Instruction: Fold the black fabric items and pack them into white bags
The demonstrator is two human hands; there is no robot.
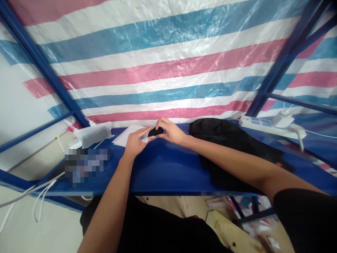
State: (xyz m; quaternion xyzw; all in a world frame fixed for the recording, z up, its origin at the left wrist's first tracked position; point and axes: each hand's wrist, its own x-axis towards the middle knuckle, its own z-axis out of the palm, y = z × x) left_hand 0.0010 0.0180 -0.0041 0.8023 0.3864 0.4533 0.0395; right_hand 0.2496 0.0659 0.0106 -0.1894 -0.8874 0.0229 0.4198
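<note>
Over the blue tabletop [163, 172], both hands are on a small black object [156, 132] with translucent plastic wrapping [144, 137] around its left side. My left hand [136, 141] is closed on the wrapping, fingers along its far edge and thumb at the near side. From the right, my right hand [171, 131] pinches the black object, its fingers curled over the top and the thumb below. What kind of object it is cannot be made out. White sheets of paper [121, 139] lie just behind my left hand.
Black cloth [218, 135] lies right of my hands, with a white power strip [265, 125] behind it. At left are a pale pouch [93, 135] and white cables [43, 196]. Blue metal posts [50, 72] flank the striped plastic sheet [158, 70]. A yellow box [231, 232] sits below.
</note>
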